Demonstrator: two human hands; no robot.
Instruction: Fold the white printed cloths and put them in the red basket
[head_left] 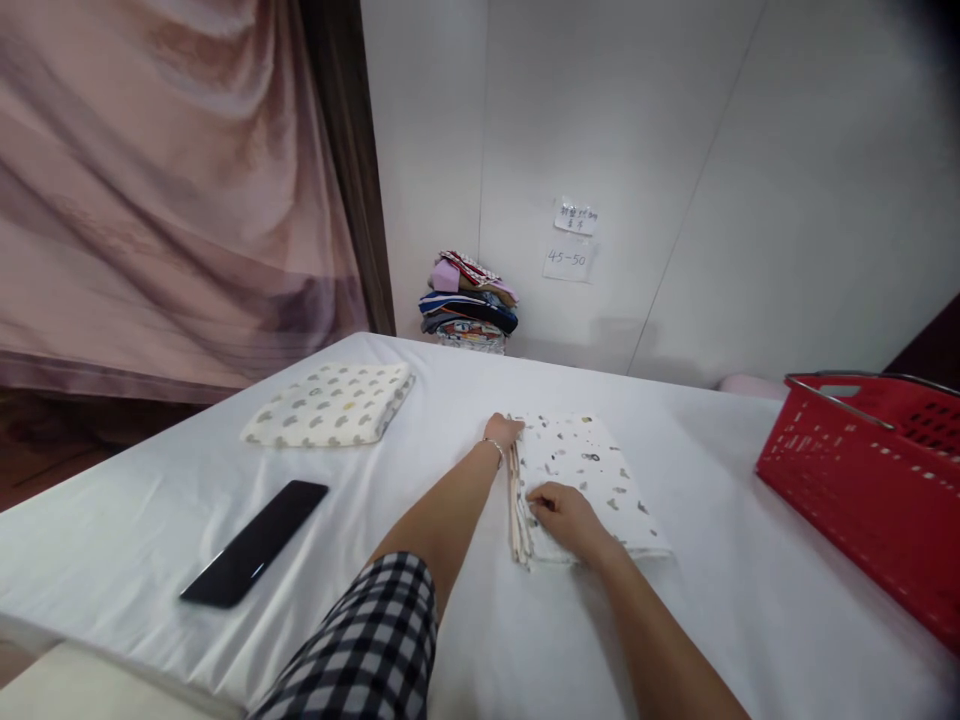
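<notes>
A folded white cloth with small dark prints (pixel 592 470) lies on the white-covered table (pixel 420 400). My left hand (pixel 502 432) reaches to its far left corner, fingers curled at the folded edge. My right hand (pixel 564 508) rests on the near left part of the cloth, fingers bent and pinching the layered edge. A second folded cloth with grey shapes (pixel 330 404) lies to the left, away from both hands.
A black phone (pixel 255 542) lies near the table's left front. A red plastic basket (pixel 870 480) stands at the right. A stack of folded colourful clothes (pixel 469 302) sits at the far edge against the wall. Pink curtain hangs at left.
</notes>
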